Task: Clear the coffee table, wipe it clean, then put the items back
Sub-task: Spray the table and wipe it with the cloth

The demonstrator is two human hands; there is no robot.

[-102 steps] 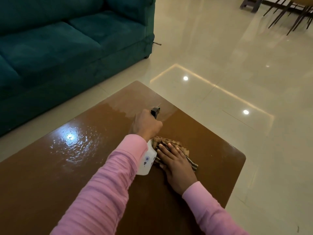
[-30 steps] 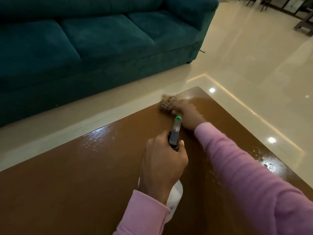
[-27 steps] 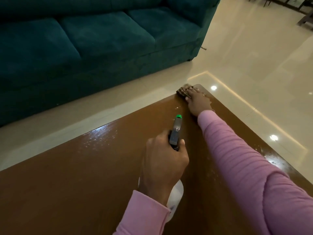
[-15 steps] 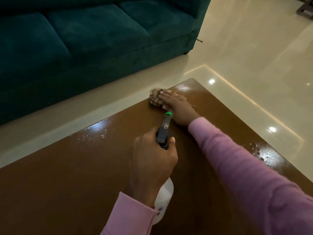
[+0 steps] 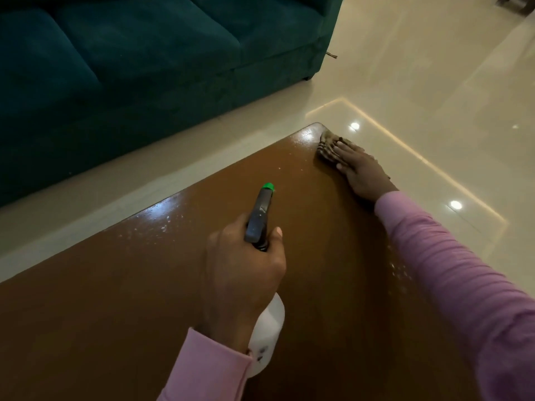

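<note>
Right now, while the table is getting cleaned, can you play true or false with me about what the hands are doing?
1. The left hand grips the spray bottle. True.
2. The right hand presses the cloth on the middle of the coffee table. False: it presses the cloth at the table's far corner.
3. The spray bottle's nozzle tip is red. False: it is green.
4. A teal sofa stands beyond the coffee table. True.
5. Wet droplets glisten on the tabletop. True.
</note>
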